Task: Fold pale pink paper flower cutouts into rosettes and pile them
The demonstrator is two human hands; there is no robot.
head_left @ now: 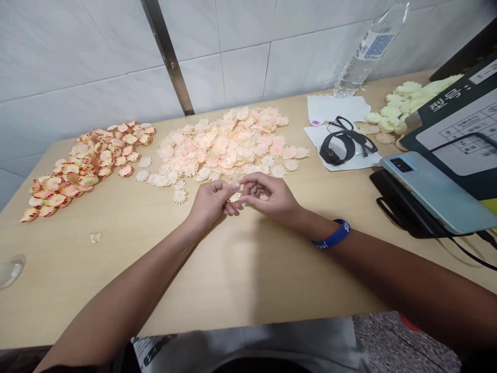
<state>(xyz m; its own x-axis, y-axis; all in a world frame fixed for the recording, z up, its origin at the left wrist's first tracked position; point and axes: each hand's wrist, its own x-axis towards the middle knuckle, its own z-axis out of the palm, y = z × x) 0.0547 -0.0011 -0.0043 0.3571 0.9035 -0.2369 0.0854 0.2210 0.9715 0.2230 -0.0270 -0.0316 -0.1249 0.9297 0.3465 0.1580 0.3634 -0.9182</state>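
Observation:
My left hand (213,201) is closed in a pinch over the middle of the table, on a small pale flower-shaped disc (235,197) with a notched edge, partly hidden by the fingers. Close against it, my right hand (269,196) curves its fingers, with a gap between thumb and forefinger and their tips beside the disc. Behind both hands spreads a heap of pale pink flower discs (221,145). To the left lies a pile of cupped yellowish flower pieces (89,160) with red edges.
On the right are a clear bottle (367,52), a black wristband (337,147) with glasses on white paper, a light blue phone (438,191) on a black object, a dark printed box (462,114), and pale green flower pieces (404,106). Scraps (94,237) lie front left.

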